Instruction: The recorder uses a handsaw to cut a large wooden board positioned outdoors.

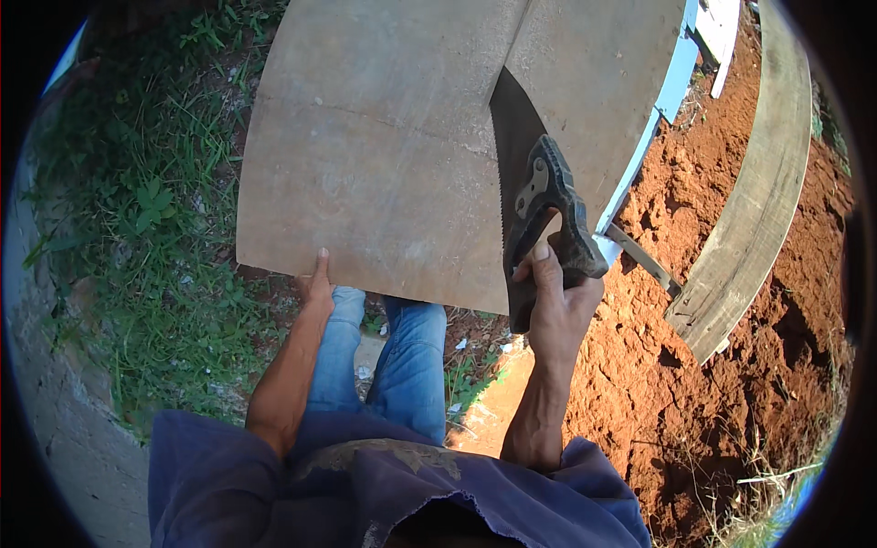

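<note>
A large brown wooden sheet (365,173) lies before me, with a long cut line running away from its middle. My right hand (559,297) is closed round the black handle of a hand saw (521,123). The saw's dark blade meets the sheet at the near end of the visible line, its toothed edge facing left. At the sheet's near left edge, my left hand (317,288) grips the board, thumb on top and the other fingers hidden underneath. Pale sawdust is scattered along the line.
Light blue painted boards (678,78) edge the sheet's right side. Farther right, a weathered plank (754,192) lies over rough red soil (630,365), with a narrow strip (644,258) reaching to it. Green grass (174,301) grows on the left beside a grey concrete edge (64,429).
</note>
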